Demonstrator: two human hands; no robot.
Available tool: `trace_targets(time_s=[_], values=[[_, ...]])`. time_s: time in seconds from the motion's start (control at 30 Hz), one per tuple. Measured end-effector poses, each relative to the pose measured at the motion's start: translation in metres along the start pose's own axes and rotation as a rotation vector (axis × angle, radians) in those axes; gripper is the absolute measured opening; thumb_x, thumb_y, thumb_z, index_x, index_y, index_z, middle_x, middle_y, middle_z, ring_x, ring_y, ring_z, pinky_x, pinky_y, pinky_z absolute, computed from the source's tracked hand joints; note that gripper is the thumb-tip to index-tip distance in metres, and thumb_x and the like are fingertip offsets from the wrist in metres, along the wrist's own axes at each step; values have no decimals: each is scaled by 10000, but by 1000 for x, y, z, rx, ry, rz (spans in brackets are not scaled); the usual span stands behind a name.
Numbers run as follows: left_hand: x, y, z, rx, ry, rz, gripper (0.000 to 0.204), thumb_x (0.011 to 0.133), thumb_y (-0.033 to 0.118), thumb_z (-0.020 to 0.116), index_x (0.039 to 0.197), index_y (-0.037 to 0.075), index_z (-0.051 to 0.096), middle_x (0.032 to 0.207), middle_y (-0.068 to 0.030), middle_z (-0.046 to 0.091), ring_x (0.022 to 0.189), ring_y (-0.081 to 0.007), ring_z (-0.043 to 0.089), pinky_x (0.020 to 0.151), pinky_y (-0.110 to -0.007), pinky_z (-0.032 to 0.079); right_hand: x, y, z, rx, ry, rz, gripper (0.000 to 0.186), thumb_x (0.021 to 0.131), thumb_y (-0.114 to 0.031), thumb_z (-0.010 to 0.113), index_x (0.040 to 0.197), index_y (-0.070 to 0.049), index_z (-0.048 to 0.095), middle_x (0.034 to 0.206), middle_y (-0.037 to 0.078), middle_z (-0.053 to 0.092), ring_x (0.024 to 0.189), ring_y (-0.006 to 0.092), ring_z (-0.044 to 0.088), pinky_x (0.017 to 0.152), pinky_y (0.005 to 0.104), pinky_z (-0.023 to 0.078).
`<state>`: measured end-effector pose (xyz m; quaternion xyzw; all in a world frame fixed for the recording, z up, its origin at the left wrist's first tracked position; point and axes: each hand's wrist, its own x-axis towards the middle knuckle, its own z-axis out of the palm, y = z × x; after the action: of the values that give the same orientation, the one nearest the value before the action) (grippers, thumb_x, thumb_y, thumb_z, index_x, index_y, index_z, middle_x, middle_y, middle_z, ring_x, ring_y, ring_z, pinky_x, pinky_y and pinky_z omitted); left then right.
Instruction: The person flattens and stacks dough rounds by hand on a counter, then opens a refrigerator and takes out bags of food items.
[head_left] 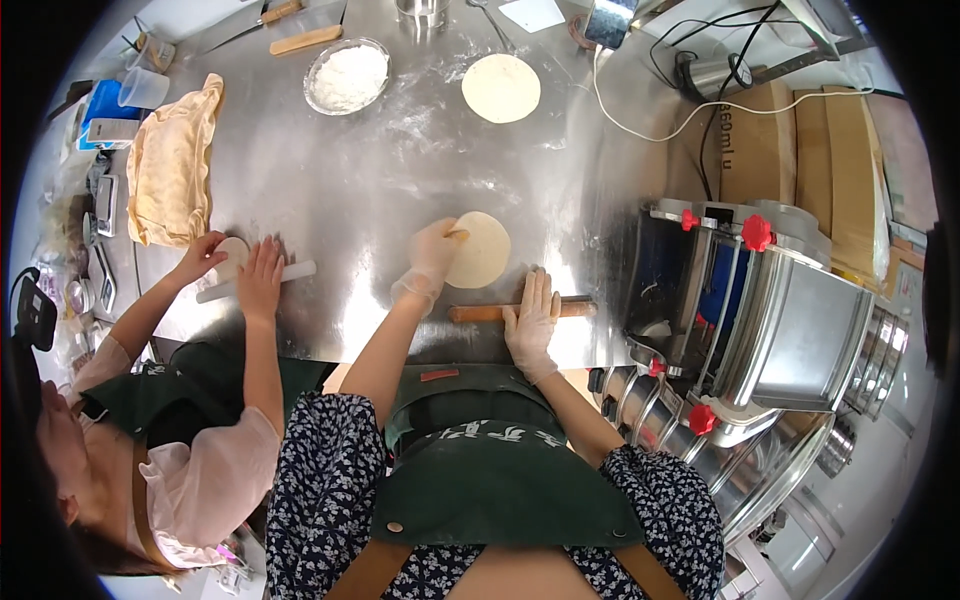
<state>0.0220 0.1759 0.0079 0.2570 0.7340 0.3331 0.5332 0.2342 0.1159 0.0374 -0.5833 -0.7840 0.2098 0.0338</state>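
Observation:
A thin round of dough (484, 255) lies on the steel table in front of me. My left hand (430, 258), in a clear glove, pinches its left edge between closed fingers. To the right and nearer, my right hand (533, 325), gloved too, rests flat with fingers stretched over a wooden rolling pin (480, 313). The pin lies crosswise close to the table's front edge, just below the dough. Farther back lies a second flat dough round (501, 88), beyond both hands.
At my left a co-worker's hands (258, 278) work a small dough piece (232, 258) with a white rolling pin (300, 270). A flour bowl (347, 77) and a covered bundle (175, 165) stand farther back. A metal machine with red knobs (757, 232) borders the right side.

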Motion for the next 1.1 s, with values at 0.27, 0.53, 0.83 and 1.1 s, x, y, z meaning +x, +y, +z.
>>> trace_targets(time_s=[0.27,0.53,0.83,1.1], values=[[-2,1,15,295,-61,34,263,857,289,660,1058,130,721,1004,-114,716,921,-315,674,795,-384,520,114,-21,-13,-194,214,39,775,925,-390,542,1486,73,275,1540,265,291,1445,421,237,1159,571,191],[-35,13,10,591,137,108,269,825,308,707,1018,122,725,929,-119,717,852,-330,670,738,-405,513,119,-30,-23,-167,231,109,685,930,-282,543,1469,70,309,1527,249,321,1430,418,266,1151,561,225],[-1,-32,-1,141,120,166,270,854,214,674,1093,93,711,979,-154,716,880,-311,693,763,-383,531,2,-2,1,51,22,-24,727,858,-220,589,1476,39,305,1522,243,331,1427,423,273,1138,572,206],[-3,-2,11,503,77,233,244,857,268,646,1055,158,738,997,-94,714,984,-279,652,835,-397,510,123,-29,-17,-187,197,-56,687,914,-270,558,1457,77,319,1531,258,306,1431,420,251,1152,588,181]])
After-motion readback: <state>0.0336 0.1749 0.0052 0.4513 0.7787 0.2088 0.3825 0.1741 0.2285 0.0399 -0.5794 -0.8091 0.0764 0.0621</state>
